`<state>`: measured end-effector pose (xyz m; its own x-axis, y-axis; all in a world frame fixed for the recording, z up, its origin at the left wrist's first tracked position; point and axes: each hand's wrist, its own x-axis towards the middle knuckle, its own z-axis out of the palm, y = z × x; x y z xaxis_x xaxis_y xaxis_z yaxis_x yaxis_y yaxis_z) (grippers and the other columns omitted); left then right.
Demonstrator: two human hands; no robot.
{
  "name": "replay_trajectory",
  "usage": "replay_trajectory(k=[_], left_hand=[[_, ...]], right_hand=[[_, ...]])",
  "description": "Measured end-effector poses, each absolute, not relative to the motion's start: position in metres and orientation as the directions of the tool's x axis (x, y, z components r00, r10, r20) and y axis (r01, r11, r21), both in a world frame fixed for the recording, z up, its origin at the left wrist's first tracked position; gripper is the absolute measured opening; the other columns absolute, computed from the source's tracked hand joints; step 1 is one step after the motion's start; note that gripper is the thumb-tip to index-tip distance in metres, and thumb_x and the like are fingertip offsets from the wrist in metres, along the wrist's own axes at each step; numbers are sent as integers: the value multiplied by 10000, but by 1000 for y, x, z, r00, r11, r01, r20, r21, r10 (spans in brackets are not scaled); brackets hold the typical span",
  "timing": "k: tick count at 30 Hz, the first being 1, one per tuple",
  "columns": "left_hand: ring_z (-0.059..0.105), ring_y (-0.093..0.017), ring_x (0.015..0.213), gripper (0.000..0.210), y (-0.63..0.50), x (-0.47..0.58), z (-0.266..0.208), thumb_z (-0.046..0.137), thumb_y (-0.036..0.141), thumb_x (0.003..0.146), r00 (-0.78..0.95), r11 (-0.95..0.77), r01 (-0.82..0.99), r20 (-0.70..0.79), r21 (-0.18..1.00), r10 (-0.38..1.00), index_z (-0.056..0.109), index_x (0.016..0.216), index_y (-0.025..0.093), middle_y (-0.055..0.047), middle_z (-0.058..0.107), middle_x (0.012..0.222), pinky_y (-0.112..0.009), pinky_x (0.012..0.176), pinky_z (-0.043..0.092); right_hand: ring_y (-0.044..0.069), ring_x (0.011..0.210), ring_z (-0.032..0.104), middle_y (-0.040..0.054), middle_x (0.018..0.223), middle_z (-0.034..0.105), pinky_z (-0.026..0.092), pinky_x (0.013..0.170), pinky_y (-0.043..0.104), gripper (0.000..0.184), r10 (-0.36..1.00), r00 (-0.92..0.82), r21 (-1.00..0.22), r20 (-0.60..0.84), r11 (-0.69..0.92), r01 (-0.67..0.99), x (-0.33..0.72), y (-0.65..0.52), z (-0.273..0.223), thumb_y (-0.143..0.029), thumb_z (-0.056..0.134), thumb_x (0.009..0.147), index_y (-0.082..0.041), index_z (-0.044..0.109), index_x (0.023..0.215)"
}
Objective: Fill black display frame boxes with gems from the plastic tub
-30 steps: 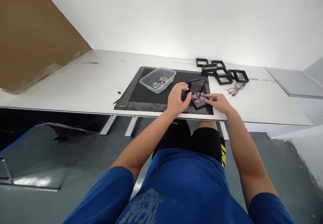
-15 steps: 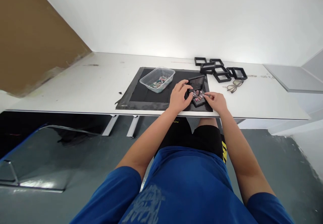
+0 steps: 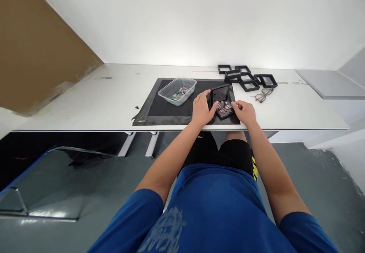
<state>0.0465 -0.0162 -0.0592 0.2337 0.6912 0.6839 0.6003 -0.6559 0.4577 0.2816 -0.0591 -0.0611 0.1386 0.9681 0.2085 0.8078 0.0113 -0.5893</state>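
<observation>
Near the front edge of the surface (image 3: pixel 119 97), the right hand (image 3: pixel 245 112) bunches its fingers at the right side of a black case (image 3: pixel 220 93); whether that grip holds anything cannot be told. The left hand (image 3: pixel 200 110) has its grip spread at the case's left side. The case stands open on a black mat (image 3: pixel 168 111), small pieces (image 3: pixel 224 108) inside. Beyond: spectacles (image 3: pixel 264 94), clear tub (image 3: pixel 182 82), black frames (image 3: pixel 233 75).

readable text: none | black shorts (image 3: pixel 234 152): yellow lettering (image 3: pixel 254 168), partly hidden, illegible
</observation>
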Motion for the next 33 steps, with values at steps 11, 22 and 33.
replay_trajectory(k=[11,22,33], left_hand=[[642,-264,1243,398,-6,50,-59,575,336,1047,283,-640,597,619,484,733,591,1419,197,-108,723,1269,-513,1129,509],[680,-229,1144,379,-12,53,-58,656,415,1020,435,-643,539,474,544,766,638,1311,174,-106,665,1321,-454,987,612],[666,-238,1186,370,-24,50,-50,649,412,1024,605,-772,463,482,435,634,641,1316,186,-110,653,1357,-471,1026,597]], right_hand=[[233,1122,688,91,1331,677,609,955,455,366,964,114,-630,239,65,774,290,-52,-72,-440,657,1014,-207,661,1296],[235,1120,690,93,1326,677,611,949,461,385,972,110,-671,206,59,739,290,-55,-66,-436,668,1008,-196,652,1309],[233,1115,691,96,1330,673,614,940,458,397,936,206,-767,284,93,635,290,-58,-67,-433,665,1010,-197,640,1328]])
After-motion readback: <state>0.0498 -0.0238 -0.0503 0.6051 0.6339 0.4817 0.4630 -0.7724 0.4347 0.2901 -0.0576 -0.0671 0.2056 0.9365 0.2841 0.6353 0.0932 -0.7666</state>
